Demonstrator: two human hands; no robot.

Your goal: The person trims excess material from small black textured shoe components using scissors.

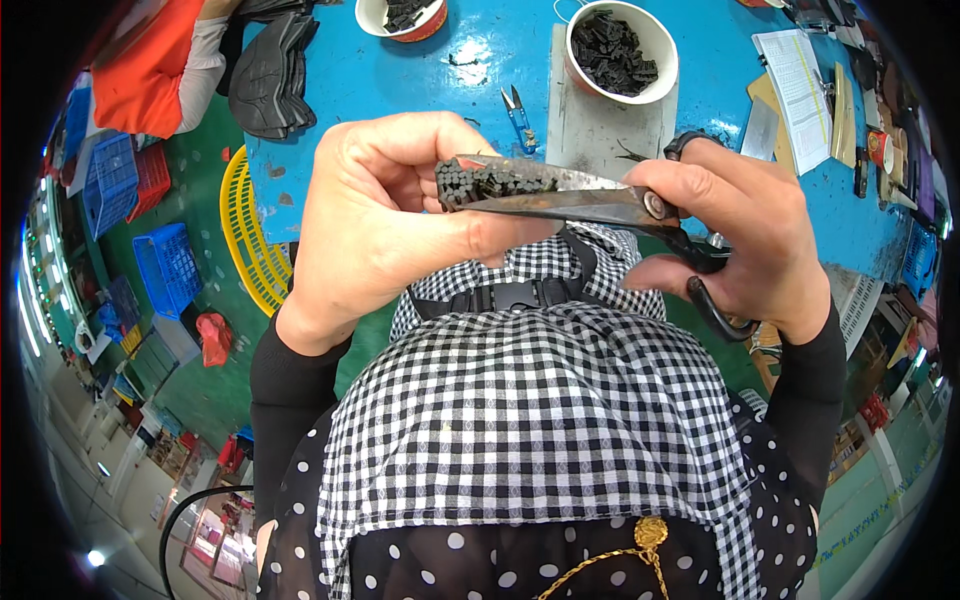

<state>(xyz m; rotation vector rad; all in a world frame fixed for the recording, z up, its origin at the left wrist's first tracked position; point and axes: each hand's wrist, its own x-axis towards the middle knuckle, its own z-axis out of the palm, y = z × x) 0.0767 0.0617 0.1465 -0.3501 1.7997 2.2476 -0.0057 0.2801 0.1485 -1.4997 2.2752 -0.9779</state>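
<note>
Above the blue desk (pixel 420 80), the left hand (pixel 390 215) pinches a black ridged strip (pixel 480 182) between scissors (pixel 600 205) blades, right hand (pixel 745 240) closed on the handles: trimming underway, apparently requiring a steady squeeze.

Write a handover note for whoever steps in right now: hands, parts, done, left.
Left hand: pinching a black ribbed strip at chest height, above the lap.
Right hand: fingers through the black handles of the large scissors, blades closed around the strip.
Blue table ahead: white bowl full of cut black pieces, a second bowl with a few, small blue snips, grey board.
Done: many pieces are cut.
Left: the strip in hand is not yet cut through.
</note>
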